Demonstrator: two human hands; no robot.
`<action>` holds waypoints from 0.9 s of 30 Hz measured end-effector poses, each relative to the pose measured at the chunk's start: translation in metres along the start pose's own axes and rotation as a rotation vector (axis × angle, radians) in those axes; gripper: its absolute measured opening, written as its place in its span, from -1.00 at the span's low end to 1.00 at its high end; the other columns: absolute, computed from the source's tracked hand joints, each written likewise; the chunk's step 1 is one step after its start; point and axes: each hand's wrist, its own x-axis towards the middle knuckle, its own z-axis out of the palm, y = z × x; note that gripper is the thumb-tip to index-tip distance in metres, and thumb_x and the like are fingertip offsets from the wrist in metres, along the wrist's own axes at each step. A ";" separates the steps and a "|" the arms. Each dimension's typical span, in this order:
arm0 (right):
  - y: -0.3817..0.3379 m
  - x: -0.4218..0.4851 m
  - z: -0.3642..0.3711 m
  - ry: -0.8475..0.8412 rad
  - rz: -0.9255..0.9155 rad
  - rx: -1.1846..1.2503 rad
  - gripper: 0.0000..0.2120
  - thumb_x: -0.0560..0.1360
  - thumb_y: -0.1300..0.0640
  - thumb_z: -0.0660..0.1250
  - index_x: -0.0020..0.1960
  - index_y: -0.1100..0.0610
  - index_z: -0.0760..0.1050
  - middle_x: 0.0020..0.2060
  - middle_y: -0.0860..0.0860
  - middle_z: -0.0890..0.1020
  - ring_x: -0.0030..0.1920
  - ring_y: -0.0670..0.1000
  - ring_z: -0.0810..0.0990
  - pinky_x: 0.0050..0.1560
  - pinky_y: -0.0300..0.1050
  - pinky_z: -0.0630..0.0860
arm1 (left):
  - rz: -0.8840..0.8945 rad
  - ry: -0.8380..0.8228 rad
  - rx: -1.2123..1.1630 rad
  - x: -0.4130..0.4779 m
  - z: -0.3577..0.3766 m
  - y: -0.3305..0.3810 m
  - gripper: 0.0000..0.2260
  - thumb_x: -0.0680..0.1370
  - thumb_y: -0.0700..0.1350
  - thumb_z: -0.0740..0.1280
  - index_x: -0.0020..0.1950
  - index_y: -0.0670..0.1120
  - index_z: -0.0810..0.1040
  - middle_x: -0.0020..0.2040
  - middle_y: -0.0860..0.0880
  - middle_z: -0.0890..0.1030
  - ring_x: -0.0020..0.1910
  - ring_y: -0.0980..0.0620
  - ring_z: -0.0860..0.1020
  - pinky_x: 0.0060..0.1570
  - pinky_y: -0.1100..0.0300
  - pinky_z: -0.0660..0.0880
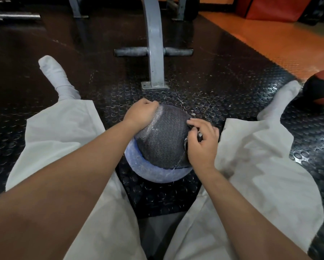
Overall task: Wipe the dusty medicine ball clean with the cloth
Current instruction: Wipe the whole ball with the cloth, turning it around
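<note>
The ball [157,175] is sitting on the mat [213,81] between the two hands, its pale blue, dusty lower part showing just below the wrists. The cloth [163,139], a dark mesh, is lying draped over its top, stretching from one hand to the other. The left hand [140,113] is resting on the ball's far left side, its fingers curling round a bunch of the cloth. The right hand [202,143] is pinching the cloth's frayed edge at the ball's right side, fingers bent. Pale trouser legs [63,137] are spreading outward on either side of the arms, ending in white socks [54,74]. Beyond the left hand a grey post [154,53] is standing on the mat, and well out past the right hand an orange ball [320,87] is lying.
</note>
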 end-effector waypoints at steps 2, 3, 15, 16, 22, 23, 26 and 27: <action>0.006 0.001 -0.001 0.032 0.189 0.069 -0.77 0.42 0.15 0.17 -0.13 -0.09 0.57 -0.07 -0.19 0.60 0.04 0.04 0.53 0.18 -0.29 0.33 | -0.011 0.037 -0.018 -0.004 0.001 0.002 -0.70 0.59 0.10 0.17 0.08 -0.07 0.55 -0.13 0.13 0.48 -0.07 0.03 0.48 -0.07 0.08 0.34; 0.007 0.003 -0.001 0.041 0.285 0.089 -0.76 0.41 0.12 0.17 -0.15 -0.16 0.55 -0.11 -0.23 0.59 0.04 0.06 0.53 0.20 -0.13 0.40 | -0.007 0.051 -0.020 -0.008 0.002 0.003 -0.72 0.60 0.09 0.18 0.05 -0.08 0.54 -0.14 0.10 0.49 -0.11 0.02 0.48 -0.11 0.08 0.34; -0.037 0.038 0.015 -0.316 -0.019 -0.308 -0.80 0.48 0.19 0.25 -0.06 0.04 0.64 -0.04 -0.11 0.65 0.05 0.06 0.41 -0.03 -0.25 0.24 | 0.078 0.131 -0.081 -0.031 -0.001 -0.002 -0.83 0.57 0.00 0.24 -0.06 -0.01 0.59 -0.09 0.06 0.62 -0.08 0.03 0.54 -0.20 0.20 0.38; -0.041 0.044 0.019 -0.364 -0.011 -0.350 -0.79 0.49 0.16 0.24 -0.05 0.03 0.65 -0.02 -0.10 0.65 0.07 0.07 0.41 0.00 -0.20 0.26 | 0.089 0.125 -0.081 -0.031 0.000 -0.001 -0.82 0.58 -0.01 0.23 -0.06 -0.01 0.60 -0.10 0.13 0.60 -0.05 0.05 0.55 -0.18 0.18 0.38; -0.044 0.044 0.019 -0.366 -0.025 -0.392 -0.77 0.51 0.14 0.22 -0.03 0.06 0.66 -0.01 -0.06 0.66 0.07 0.10 0.42 0.07 -0.10 0.33 | 0.154 0.047 -0.097 -0.028 -0.002 0.001 -0.77 0.59 -0.04 0.23 0.01 -0.10 0.65 0.05 0.04 0.66 0.06 0.03 0.56 0.13 0.06 0.46; -0.044 0.037 0.017 -0.335 -0.074 -0.367 -0.79 0.50 0.14 0.24 -0.05 0.06 0.66 -0.03 -0.07 0.67 0.03 0.10 0.42 0.05 -0.07 0.35 | 0.166 0.028 -0.089 -0.026 -0.002 0.002 -0.77 0.59 -0.05 0.23 0.00 -0.10 0.66 0.07 0.01 0.66 0.07 0.02 0.56 0.16 0.05 0.46; -0.043 0.016 0.011 -0.279 -0.247 -0.286 -0.75 0.42 0.09 0.21 -0.13 0.06 0.67 -0.13 -0.10 0.69 -0.09 0.07 0.45 -0.04 -0.15 0.37 | 0.187 -0.038 -0.113 -0.020 -0.005 0.003 -0.79 0.59 -0.08 0.25 -0.01 -0.07 0.67 0.07 0.04 0.66 0.07 0.07 0.57 0.14 0.12 0.45; -0.041 0.014 0.009 -0.289 -0.288 -0.265 -0.73 0.41 0.07 0.20 -0.14 0.06 0.67 -0.15 -0.11 0.68 -0.11 0.07 0.48 -0.04 -0.26 0.33 | 0.192 -0.069 -0.131 -0.018 -0.005 0.004 -0.80 0.59 -0.09 0.25 -0.02 -0.04 0.67 0.07 0.07 0.66 0.06 0.10 0.56 0.12 0.16 0.45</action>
